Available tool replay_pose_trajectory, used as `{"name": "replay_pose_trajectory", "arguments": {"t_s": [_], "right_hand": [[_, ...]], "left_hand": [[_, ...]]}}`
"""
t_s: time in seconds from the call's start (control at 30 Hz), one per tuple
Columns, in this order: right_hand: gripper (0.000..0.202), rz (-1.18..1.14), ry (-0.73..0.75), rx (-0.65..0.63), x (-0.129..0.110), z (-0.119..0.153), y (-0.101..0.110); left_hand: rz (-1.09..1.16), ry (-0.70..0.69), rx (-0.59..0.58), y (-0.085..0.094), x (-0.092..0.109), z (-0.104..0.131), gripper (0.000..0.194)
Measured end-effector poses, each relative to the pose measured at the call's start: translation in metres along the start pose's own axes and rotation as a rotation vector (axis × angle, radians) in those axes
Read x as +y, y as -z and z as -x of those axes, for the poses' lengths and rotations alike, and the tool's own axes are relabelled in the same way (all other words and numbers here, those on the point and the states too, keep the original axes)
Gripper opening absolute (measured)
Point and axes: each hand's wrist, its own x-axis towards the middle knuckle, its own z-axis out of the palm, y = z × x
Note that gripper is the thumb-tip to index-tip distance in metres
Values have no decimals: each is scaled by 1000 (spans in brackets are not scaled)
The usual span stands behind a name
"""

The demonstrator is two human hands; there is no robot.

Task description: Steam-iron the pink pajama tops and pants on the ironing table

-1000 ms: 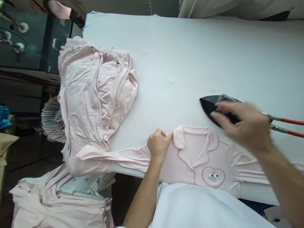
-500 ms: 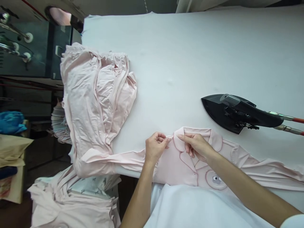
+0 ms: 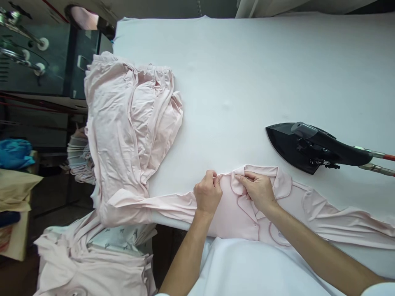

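A pale pink pajama shirt (image 3: 226, 209) with a piped collar lies spread along the near edge of the table, its sleeves stretched out to both sides. My left hand (image 3: 208, 190) is closed on the shoulder seam, left of the collar. At the left half of the collar (image 3: 237, 183), my right hand (image 3: 258, 190) pinches the fabric between thumb and fingers. Part of the shirt front and its round appliqué are hidden behind my right forearm. Beyond the collar, to the right, a black iron (image 3: 308, 146) rests on the white table cover.
Pink gathered pants (image 3: 117, 123) lie piled at the table's left side, under the shirt's left cuff. Below left is a stack of folded garments (image 3: 92, 271). Red-ended hoses (image 3: 384, 156) run from the iron to the right edge. A dark machine (image 3: 33, 61) stands at far left.
My left hand has curled tighter on the shoulder seam. My right fingers have closed on the collar. The whole view has shifted slightly; the iron rests in the same place.
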Motion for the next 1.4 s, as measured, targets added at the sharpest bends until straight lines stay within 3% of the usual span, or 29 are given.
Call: {"name": "replay_pose_trajectory", "arguments": {"t_s": [0.1,0.23,0.4,0.5,0.53,0.6,0.63,0.7,0.73,0.77,0.8,0.93,1.0,1.07,1.13,1.27,1.4], "right_hand": [[39,-36,-36,-25,-4,-2,-1],[42,-72,-42,-29,-1,-3,5],[39,-78,8,-26,12,-3,4],[38,35,22,-30,9,3,4],[37,125,89,-41,3,6,9],[34,370,371,-8,-19,11,30],[31,513,566,72,-34,12,45],[34,783,901,370,-68,4,84],[40,892,974,503,-84,-4,104],[47,978,981,555,-98,-14,124],[54,1036,936,509,-107,-27,143],[72,1094,521,-47,-112,-68,193],[77,1129,391,-110,-107,-70,201],[76,1184,429,-113,-107,-56,195],[69,1279,565,-232,-112,-33,176],[50,1497,788,-578,-114,7,108],[44,1633,812,-590,-98,16,36]], "left_hand": [[149,-6,-61,1,-1,-2,9],[262,152,-98,3,-2,-9,22],[79,270,-51,2,9,-14,39],[-134,320,-56,1,22,-17,47],[-212,335,-61,1,27,-18,50],[-324,354,-71,0,34,-20,58],[-353,354,-71,0,37,-21,61],[-381,343,-60,-2,41,-22,64],[-393,341,-53,-2,41,-22,64],[-406,342,-49,-3,41,-22,64],[-419,345,-51,-3,41,-23,64],[-445,349,-55,-5,37,-23,65],[-441,332,-44,-7,34,-22,64],[-422,303,-39,-9,31,-21,63],[-384,277,-34,-10,28,-21,61],[-221,248,-26,-6,17,-21,50],[201,315,-5,9,-3,-20,34]]}}
